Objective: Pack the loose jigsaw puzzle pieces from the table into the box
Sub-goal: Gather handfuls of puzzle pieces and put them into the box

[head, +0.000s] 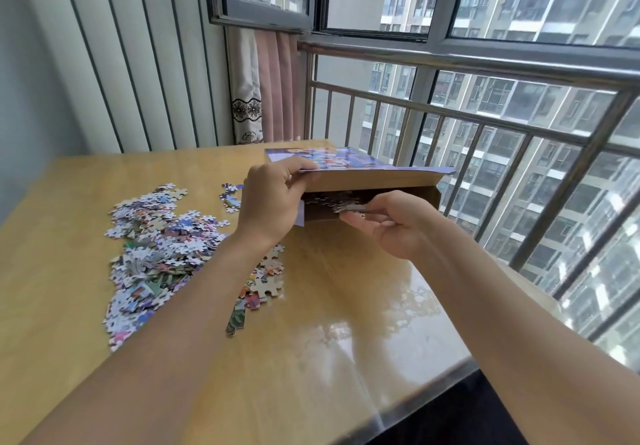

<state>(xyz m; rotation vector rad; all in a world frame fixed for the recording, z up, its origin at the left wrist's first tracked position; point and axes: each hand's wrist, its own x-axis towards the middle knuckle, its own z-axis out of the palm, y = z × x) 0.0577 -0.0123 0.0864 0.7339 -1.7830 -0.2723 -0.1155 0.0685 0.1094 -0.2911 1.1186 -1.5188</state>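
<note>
Two hands: box (377,181) flap is gripped by left hand (273,199), pieces (349,207) are pinched at its mouth by right hand (391,225).

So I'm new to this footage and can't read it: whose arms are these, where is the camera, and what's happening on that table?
The one picture comes from a camera worn on a person's head, looking down at their own bare arms. The left hand lifts the flap of a brown cardboard puzzle box with a purple printed top. The right hand carries a small bunch of jigsaw pieces at the box's open side. A big heap of loose colourful puzzle pieces lies on the glossy yellow wooden table, left of the box, beside a window with a metal railing.
</note>
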